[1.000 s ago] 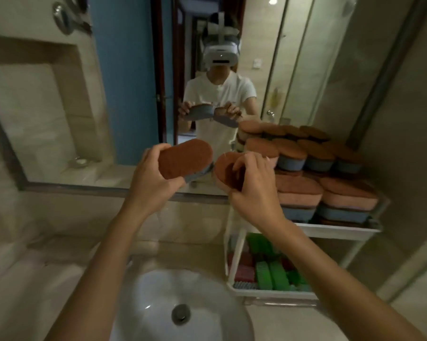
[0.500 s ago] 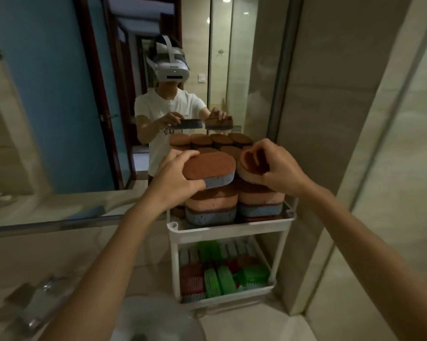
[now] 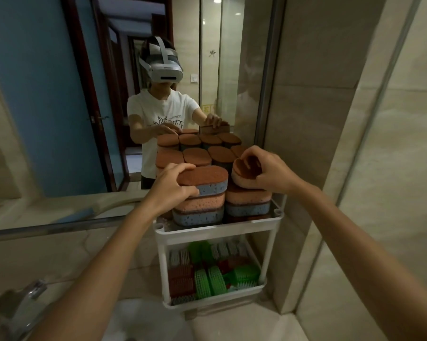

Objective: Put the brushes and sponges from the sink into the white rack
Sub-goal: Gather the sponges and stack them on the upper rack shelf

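Nearest the camera, the rim of the sink (image 3: 143,318) and the tap (image 3: 31,292) show at the lower edge, blurred; what the basin contains cannot be told. Just beyond, the white rack (image 3: 271,244) stands on the worktop (image 3: 232,326) beside the basin. Its lower tier holds the brushes (image 3: 208,279), green and red-brown, packed close so that they fit side by side. The upper tier carries stacks (image 3: 246,200) of sponges laid flat, probably so that each layer gives a level seat for the next. The left hand (image 3: 169,190) grips sponge 1 (image 3: 207,177) by its left end, and the sponge appears to rest on the front-left stack. Its brown scouring face is up and its blue layer down, with the long axis running left to right, in line with the sponges beneath. The right hand (image 3: 271,172) has its grip closed on sponge 2 (image 3: 242,177) above the front-right stack. This one is tilted, brown face turned up and leftward, pink foam below. Its long axis appears to run away from the camera, though the fingers cover much of it. Both sponges are judged to be at the placing step. Behind the rack, the mirror (image 3: 47,94) reflects the scene
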### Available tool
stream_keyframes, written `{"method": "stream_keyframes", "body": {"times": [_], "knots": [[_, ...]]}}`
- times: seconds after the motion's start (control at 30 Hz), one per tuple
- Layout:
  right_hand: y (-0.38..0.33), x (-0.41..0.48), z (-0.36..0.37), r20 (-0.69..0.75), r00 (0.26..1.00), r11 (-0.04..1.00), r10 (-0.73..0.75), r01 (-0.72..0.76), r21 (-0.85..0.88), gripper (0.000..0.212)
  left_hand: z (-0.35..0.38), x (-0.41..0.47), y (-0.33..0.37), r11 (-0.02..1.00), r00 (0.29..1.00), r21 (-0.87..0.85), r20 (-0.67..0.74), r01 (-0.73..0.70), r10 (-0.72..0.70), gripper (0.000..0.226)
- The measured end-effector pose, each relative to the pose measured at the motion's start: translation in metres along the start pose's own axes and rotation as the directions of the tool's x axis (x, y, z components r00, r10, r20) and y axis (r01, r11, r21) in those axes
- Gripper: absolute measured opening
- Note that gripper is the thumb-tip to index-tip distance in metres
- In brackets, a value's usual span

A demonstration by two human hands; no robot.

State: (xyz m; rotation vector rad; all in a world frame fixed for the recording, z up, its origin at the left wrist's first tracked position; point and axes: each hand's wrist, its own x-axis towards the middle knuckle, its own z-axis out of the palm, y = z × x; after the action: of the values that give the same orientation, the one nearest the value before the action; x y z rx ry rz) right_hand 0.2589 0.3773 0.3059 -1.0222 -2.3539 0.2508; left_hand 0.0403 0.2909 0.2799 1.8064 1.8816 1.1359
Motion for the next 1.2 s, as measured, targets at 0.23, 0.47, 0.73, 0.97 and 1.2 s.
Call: {"method": "stream_keyframes", "body": {"times": [0.23, 0.47, 0.73, 0.97, 1.2], "knots": [[-0.005, 0.005, -0.003, 0.013, 1.0, 0.997, 0.006, -0.008, 0.083, 0.049, 0.003, 0.001, -0.003, 1.0, 1.0, -0.012, -0.024, -0.001, 0.001, 0.054], [0.0, 0.011, 0.006, 0.061, 0.996, 0.993, 0.059, -0.065, 0.096, 0.05, 0.003, -0.003, -0.006, 0.999, 0.999, 0.024, -0.019, -0.028, 0.029, 0.051], [0.005, 0.008, 0.017, 0.072, 0.996, 0.999, 0.048, -0.047, -0.016, 0.04, 0.01, -0.013, -0.007, 0.961, 0.992, 0.257, -0.047, -0.104, 0.12, 0.052], [0.003, -0.014, 0.03, -0.058, 0.994, 0.95, -0.088, 0.066, -0.304, 0.059, 0.022, -0.019, 0.008, 0.754, 0.934, 0.61, -0.06, -0.246, 0.353, 0.067], [0.014, -0.032, 0.055, -0.071, 0.981, 0.893, -0.182, 0.135, -0.43, 0.072, 0.039, -0.013, 0.006, 0.591, 0.954, 0.77, 0.077, -0.241, 0.289, 0.079]]}}
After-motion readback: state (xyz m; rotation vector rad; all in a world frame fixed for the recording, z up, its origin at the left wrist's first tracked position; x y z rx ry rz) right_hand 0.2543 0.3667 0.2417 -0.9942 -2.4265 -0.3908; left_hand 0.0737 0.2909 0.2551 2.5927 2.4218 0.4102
